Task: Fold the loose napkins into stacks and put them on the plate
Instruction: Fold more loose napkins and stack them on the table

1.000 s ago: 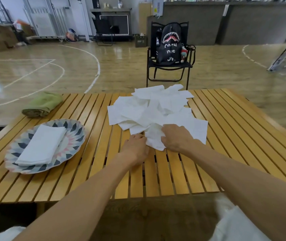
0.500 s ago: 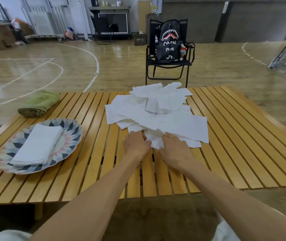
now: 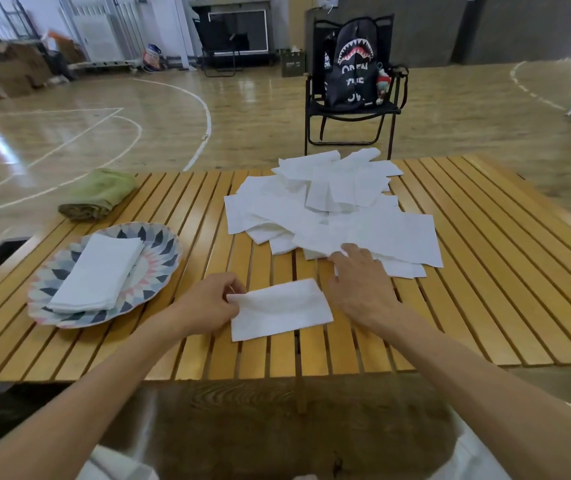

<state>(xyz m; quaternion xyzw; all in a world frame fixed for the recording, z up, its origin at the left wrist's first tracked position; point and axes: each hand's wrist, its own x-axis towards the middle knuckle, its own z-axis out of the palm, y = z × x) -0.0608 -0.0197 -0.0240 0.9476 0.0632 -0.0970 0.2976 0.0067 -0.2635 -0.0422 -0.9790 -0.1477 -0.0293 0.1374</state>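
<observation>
A heap of loose white napkins (image 3: 332,209) covers the middle and far part of the slatted wooden table (image 3: 485,271). One folded napkin (image 3: 280,310) lies apart from the heap near the front edge, and my left hand (image 3: 208,303) pinches its left end. My right hand (image 3: 360,285) lies just right of that napkin with straight fingers reaching onto the near edge of the heap. At the left stands a patterned plate (image 3: 159,258) bearing a stack of folded napkins (image 3: 98,271).
A rolled green cloth (image 3: 97,194) lies at the table's far left corner. Behind the table stands a black folding chair (image 3: 350,123) with a shark-mouth backpack (image 3: 353,64) on it. Around is a wooden gym floor.
A folded napkin has come out of the heap and now lies nearer to me, held by my left hand. My right hand has opened and reached back to the heap's edge.
</observation>
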